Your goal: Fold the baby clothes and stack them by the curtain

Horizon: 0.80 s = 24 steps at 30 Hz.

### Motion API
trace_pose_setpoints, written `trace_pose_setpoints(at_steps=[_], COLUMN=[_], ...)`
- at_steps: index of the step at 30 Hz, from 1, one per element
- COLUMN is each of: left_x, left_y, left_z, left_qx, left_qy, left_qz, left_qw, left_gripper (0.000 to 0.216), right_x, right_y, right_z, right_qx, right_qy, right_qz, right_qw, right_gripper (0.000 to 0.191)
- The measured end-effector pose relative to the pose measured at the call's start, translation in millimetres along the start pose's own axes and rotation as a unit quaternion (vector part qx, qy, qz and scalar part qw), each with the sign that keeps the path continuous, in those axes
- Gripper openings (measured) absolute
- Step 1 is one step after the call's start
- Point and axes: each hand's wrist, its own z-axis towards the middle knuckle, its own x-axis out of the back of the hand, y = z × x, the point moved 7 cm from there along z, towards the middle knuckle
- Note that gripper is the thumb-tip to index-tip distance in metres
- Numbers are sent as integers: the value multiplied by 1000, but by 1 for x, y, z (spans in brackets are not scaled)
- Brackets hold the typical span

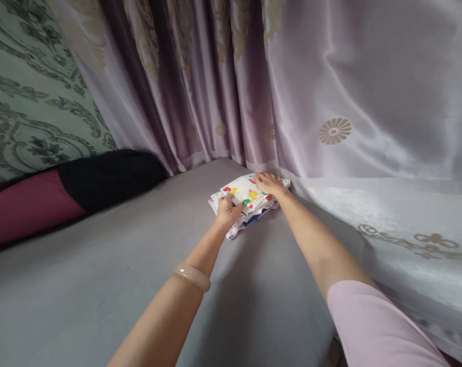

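A small stack of folded clothes [243, 196], white with coloured prints and a blue layer lower down, lies on a grey bed surface [112, 270] near the curtain. My left hand [227, 209] rests on the stack's near left edge, fingers curled and pressing on the top piece. My right hand [268, 182] lies flat on the far right corner of the stack, fingers stretched out. A pale bangle [193, 276] sits on my left wrist.
Lilac curtains [330, 102] with gold flower prints hang behind and drape along the right side of the bed. A dark red and black bolster [66, 196] lies at the left against a green patterned wall [28, 97].
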Motion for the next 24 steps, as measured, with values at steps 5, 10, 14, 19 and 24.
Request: trace_pose_setpoints(at_steps=[5, 10, 14, 19, 24], left_x=[-1, 15, 59, 152, 262], left_y=[12, 24, 11, -42, -74], left_z=[1, -23, -71, -139, -221], left_qx=[0, -13, -79, -83, -80], left_qy=[20, 51, 66, 92, 173], left_qz=[43, 42, 60, 244, 422], left_qw=[999, 998, 993, 962, 886], left_gripper=[32, 35, 32, 36, 40], right_x=[3, 26, 27, -10, -15], right_y=[-1, -23, -73, -103, -103], right_z=[-3, -11, -35, -59, -55], right_qx=[-12, -16, 74, 79, 53], right_qy=[-21, -11, 62, 23, 15], right_qz=[-11, -38, -44, -66, -87], right_qw=[1000, 999, 994, 994, 995], right_gripper=[55, 54, 54, 56, 55])
